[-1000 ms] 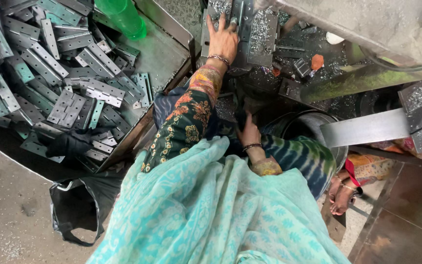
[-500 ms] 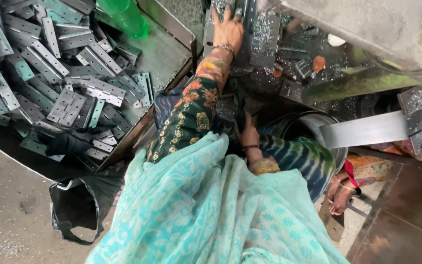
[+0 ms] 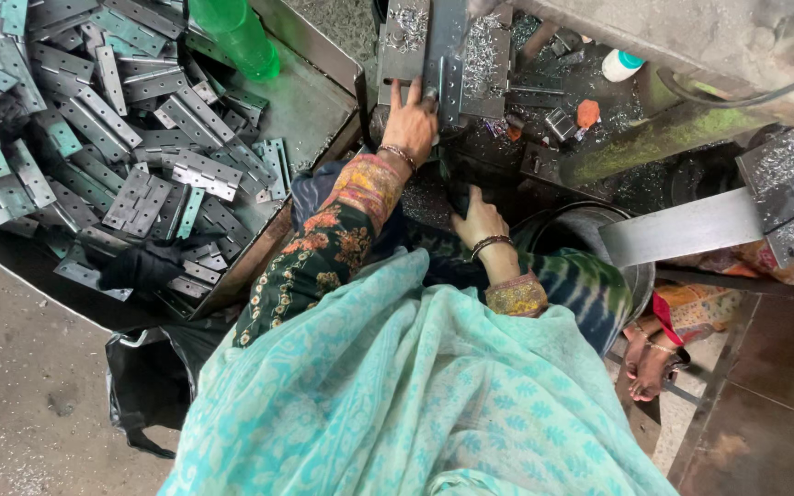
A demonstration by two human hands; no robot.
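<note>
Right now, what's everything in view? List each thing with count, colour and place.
flat metal hinge plates: many, grey and greenish, heaped in tray at left
shallow metal tray: one, grey, left of the machine
green plastic bottle: one, top of tray
metal machine bed: one, grey, strewn with shavings, top centre
small white bottle: one, teal cap, top right
black plastic bag: one, floor lower left
left hand: on machine bed
right hand: below it, grasp unclear

Hinge plates (image 3: 94, 138): you have a heap of grey and green-tinted ones in the metal tray (image 3: 310, 101), well left of your fingers.
Green bottle (image 3: 236, 37): lies on that tray, up and left of your fingers.
Black bag (image 3: 153, 372): on the floor, far below your fingers.
White capped bottle (image 3: 619, 64): well right of your fingers.
Orange piece (image 3: 587, 112): just below that bottle.
</note>
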